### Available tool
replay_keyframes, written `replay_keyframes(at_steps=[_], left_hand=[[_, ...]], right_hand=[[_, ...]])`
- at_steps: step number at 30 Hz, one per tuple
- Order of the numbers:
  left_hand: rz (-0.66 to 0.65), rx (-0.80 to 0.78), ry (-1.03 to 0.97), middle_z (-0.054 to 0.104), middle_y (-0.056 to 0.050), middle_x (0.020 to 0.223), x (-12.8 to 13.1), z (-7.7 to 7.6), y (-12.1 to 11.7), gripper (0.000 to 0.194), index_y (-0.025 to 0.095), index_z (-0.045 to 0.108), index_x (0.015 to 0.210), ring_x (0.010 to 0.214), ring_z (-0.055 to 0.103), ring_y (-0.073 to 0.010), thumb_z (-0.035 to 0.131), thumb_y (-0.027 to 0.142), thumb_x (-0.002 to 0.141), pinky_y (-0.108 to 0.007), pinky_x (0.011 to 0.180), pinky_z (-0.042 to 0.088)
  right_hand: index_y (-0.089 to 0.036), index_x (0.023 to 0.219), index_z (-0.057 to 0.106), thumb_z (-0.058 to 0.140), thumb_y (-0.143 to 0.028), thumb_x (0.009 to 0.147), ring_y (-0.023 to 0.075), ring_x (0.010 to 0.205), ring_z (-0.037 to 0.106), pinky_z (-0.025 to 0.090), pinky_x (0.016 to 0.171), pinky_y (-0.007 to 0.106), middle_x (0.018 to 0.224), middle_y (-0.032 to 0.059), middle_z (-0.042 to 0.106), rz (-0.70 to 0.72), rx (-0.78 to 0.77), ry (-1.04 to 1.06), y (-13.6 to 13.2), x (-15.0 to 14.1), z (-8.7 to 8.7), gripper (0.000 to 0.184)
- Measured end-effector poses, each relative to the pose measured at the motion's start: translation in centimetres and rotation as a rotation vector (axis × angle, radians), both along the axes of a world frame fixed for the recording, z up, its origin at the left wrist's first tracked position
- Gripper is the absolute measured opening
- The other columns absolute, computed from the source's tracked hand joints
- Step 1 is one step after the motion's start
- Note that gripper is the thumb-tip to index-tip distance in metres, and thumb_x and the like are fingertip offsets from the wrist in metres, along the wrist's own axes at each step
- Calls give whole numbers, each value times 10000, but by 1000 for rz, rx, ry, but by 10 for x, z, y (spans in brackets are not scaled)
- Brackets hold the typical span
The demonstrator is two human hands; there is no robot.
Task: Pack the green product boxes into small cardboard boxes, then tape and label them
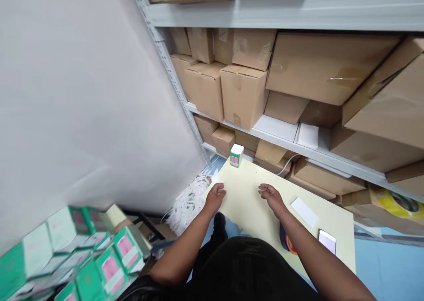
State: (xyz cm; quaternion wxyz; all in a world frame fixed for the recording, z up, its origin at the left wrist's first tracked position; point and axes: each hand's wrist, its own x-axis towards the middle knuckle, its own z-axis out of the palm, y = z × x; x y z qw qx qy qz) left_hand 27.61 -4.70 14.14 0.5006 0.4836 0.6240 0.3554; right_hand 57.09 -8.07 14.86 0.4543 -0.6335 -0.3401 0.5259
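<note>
My left hand (pixel 215 197) hovers by the left edge of a pale yellow table (pixel 245 192), fingers slightly curled and apart, holding nothing. Over the middle of the table, my right hand (pixel 272 198) faces it with loosely bent fingers and an empty palm. A small green and white box (pixel 236 155) with a pink panel stands upright at the table's far left corner, beyond both hands. To the right of my right hand lies a white paper stack or card (pixel 304 212). Partly hidden under my right forearm is a dark roll with an orange ring (pixel 290 244).
A phone (pixel 327 241) lies near the table's right end. Many green and white boxes (pixel 111 268) are piled at lower left. White paper strips (pixel 188 203) heap on the floor beside the wall. Metal shelving (pixel 281 137) with cardboard boxes (pixel 243 95) stands behind the table; yellow tape (pixel 394 203) sits right.
</note>
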Motion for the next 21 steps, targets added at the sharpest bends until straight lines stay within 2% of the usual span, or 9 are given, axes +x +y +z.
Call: replay_keyframes(at_steps=[4,9,15,21], left_hand=[[30,52,56,718,-72,1139,-1,27,-59,320,210,672,1128,975,698,-197,647,267,815,-358,924,540],[149,126,81,711,-67,1159,-33,51,-119,298,198,668,1109,956,690,-174,634,241,815,-309,877,541],[331,134,97,719,-74,1153,-93,63,-208,287,193,677,1109,979,696,-199,631,253,832,-325,875,538],[493,123,71,726,-79,1137,-173,54,-316,292,186,684,1108,956,705,-197,646,258,827,-315,852,541]], right_hand=[[-222,1031,731,771,-418,653,324,1091,715,569,879,432,1185,120,770,66,21,26,-17,2,16,428],[-217,1046,729,774,-400,682,308,1083,724,571,893,414,1201,109,765,187,56,47,-29,-32,27,411],[-208,1044,732,794,-402,696,302,1052,744,581,878,401,1183,111,771,385,63,66,-56,-108,37,403],[-207,1018,744,818,-424,665,296,1027,746,593,825,373,1146,100,782,541,85,70,-109,-215,42,420]])
